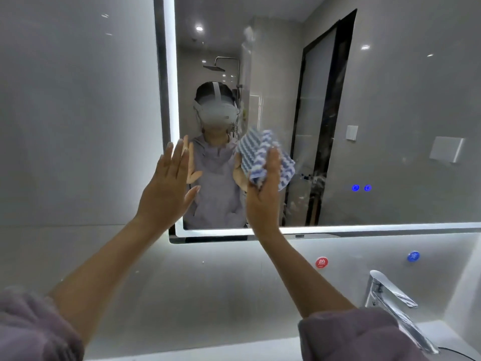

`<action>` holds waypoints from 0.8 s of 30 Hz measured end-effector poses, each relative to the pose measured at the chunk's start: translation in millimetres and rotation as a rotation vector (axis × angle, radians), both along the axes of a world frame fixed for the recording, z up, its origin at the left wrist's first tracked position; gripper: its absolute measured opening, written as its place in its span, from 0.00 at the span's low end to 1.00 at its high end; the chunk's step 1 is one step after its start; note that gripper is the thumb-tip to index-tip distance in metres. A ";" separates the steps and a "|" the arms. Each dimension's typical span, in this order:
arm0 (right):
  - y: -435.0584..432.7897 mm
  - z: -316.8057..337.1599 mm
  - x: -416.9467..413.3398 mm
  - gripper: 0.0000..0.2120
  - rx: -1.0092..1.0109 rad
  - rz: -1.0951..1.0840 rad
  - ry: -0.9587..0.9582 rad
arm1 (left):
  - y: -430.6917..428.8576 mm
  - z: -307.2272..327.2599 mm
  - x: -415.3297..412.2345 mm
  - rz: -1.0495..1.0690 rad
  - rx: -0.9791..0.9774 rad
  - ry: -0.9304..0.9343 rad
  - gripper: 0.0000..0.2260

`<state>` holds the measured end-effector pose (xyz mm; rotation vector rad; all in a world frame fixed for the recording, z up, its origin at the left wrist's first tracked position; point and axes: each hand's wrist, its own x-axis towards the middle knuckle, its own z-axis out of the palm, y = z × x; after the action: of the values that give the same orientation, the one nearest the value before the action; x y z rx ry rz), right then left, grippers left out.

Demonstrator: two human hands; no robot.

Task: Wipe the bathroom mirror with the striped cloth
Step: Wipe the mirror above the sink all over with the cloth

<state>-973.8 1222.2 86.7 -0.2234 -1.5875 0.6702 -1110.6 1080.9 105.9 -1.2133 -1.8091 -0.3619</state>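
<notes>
The bathroom mirror (377,100) with a lit white border fills the upper middle and right of the head view. My right hand (264,194) presses a blue-and-white striped cloth (256,158) against the glass near its lower left part. My left hand (169,186) is raised beside it with fingers spread, at the mirror's left lit edge, holding nothing. Whether its palm touches the glass I cannot tell. The mirror shows the reflection of a person in a lilac top with a headset.
A chrome faucet (390,300) stands at the lower right above the white basin edge (442,332). Red (321,262) and blue (413,256) round tags sit on the wall under the mirror. Two blue touch lights (361,188) glow on the glass. Grey tiled wall (78,113) spans the left.
</notes>
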 end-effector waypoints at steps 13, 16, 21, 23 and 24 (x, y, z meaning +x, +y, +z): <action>51.7 -76.5 -39.2 0.31 0.658 -0.535 -0.561 | 51.0 -28.3 -35.9 0.095 -0.047 0.108 0.29; 49.2 -87.4 -40.3 0.28 0.674 -0.488 -0.595 | 56.1 -31.3 -37.0 0.079 -0.019 0.096 0.29; 39.9 -118.0 -47.2 0.25 0.776 -0.466 -0.670 | 56.5 -34.3 -41.3 0.012 0.030 0.113 0.30; 37.6 -123.1 -49.9 0.25 0.767 -0.478 -0.668 | 57.2 -34.8 -43.5 0.014 0.029 0.122 0.30; 37.3 -123.6 -50.8 0.25 0.755 -0.483 -0.658 | 57.5 -34.9 -44.2 0.016 0.029 0.123 0.30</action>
<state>-1024.6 1259.5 -36.9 -0.2585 -2.1858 -0.4445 -1154.8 1138.3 71.0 -1.1752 -1.7014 -0.2971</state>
